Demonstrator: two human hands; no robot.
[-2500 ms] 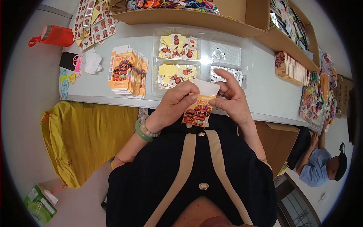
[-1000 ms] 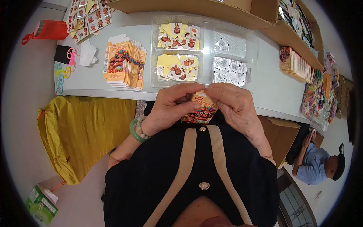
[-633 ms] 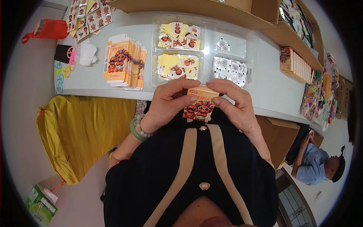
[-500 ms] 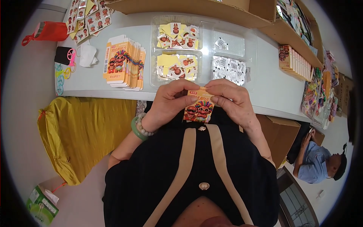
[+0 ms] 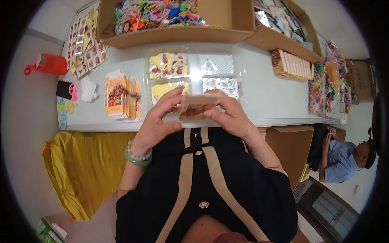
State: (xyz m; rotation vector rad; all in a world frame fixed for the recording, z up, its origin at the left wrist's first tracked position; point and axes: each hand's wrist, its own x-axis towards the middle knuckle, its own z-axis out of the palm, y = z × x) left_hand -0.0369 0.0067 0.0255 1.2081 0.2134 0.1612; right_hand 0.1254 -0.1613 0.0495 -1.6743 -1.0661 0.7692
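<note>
A small orange carton with cartoon figures is held tilted above the table's front edge. My right hand grips its right side, thumb on the front and fingers behind. At its left edge my left hand is open, thumb and fingers apart; whether the fingertips touch the carton is hard to tell. Beyond my hands, a clear divided tray holds yellow-backed sticker pieces on the left and small white printed packets on the right. Left of the tray lies a stack of flat orange cartons.
Cardboard boxes of colourful small items line the back. A row of filled cartons stands at the right. Sticker sheets, a red bottle and pink scissors lie at the left. A person in blue sits to the right.
The carton has tipped from facing me to a flatter tilt. My left hand has loosened from a pinch and spread its fingers. The view has shifted, showing more of the back boxes.
</note>
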